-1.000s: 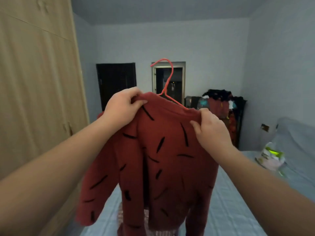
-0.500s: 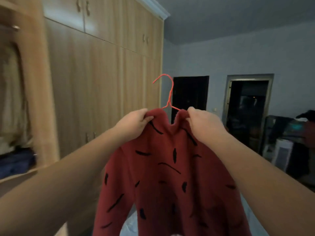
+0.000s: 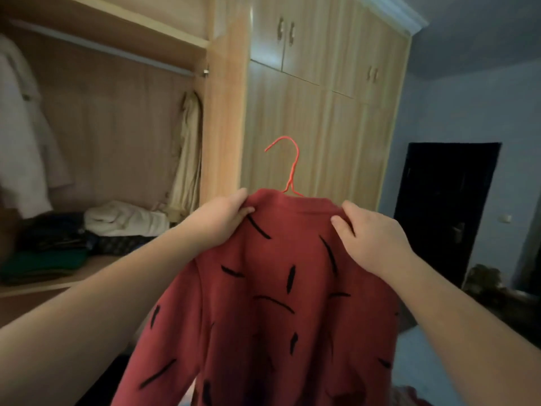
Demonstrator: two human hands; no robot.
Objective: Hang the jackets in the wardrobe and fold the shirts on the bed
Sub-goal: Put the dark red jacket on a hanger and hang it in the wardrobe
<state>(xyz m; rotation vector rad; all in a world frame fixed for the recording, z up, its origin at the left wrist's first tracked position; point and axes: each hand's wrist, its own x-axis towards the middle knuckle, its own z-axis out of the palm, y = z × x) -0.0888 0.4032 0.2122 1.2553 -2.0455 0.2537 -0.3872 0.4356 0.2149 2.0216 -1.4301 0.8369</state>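
Observation:
A red jacket (image 3: 272,303) with short black dashes hangs in front of me on a red wire hanger (image 3: 288,168), whose hook sticks up above the collar. My left hand (image 3: 221,221) grips the jacket's left shoulder. My right hand (image 3: 369,238) grips its right shoulder. The open wardrobe (image 3: 225,112) stands to the left, with a metal rail (image 3: 111,51) across the top of its open bay. The jacket's lower part runs out of the frame.
A white garment (image 3: 20,136) and a beige one (image 3: 188,153) hang in the open bay. Folded clothes (image 3: 87,230) lie piled on its shelf. Shut wardrobe doors (image 3: 322,121) stand behind the hanger. A dark door (image 3: 445,212) is at the right.
The view has swung left from the bed and far wall to the open wardrobe. Both hands kept hold of the jacket's shoulders and carried it along.

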